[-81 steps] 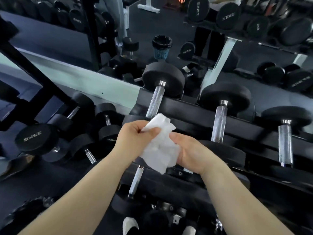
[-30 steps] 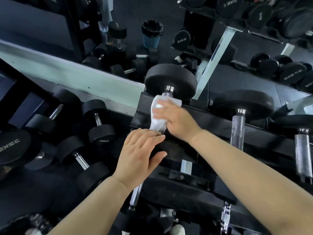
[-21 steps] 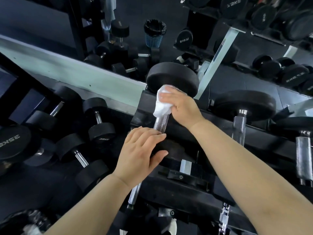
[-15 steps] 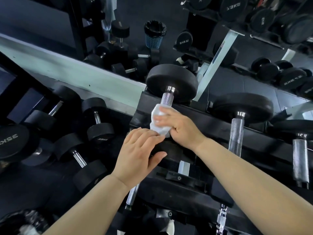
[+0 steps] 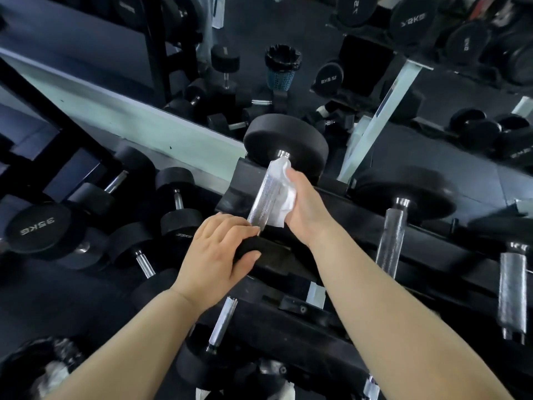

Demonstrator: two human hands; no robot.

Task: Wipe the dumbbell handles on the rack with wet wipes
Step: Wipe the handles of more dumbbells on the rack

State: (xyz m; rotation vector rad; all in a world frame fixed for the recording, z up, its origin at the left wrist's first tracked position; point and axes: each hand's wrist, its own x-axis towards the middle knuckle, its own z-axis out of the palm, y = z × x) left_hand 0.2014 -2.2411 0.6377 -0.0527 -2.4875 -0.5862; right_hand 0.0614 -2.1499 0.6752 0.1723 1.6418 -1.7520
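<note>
A black dumbbell lies on the top tier of the rack (image 5: 360, 223), its knurled chrome handle (image 5: 264, 197) running from the far head (image 5: 285, 141) down to the near head (image 5: 256, 249). My right hand (image 5: 305, 209) holds a crumpled white wet wipe (image 5: 284, 194) against the handle's right side, and the left side of the handle is bare. My left hand (image 5: 222, 252) rests over the near head, fingers and thumb curved round it.
Two more dumbbells with chrome handles (image 5: 392, 241) (image 5: 512, 295) lie to the right on the same tier. A lower tier holds another handle (image 5: 222, 324). Several dumbbells stand on the floor at left (image 5: 178, 212). A mirror behind reflects more racks and a bin (image 5: 282, 69).
My right hand has slid the wipe up and down the handle and now presses it on the handle's right side, with more chrome showing. The left hand has stayed on the near head.
</note>
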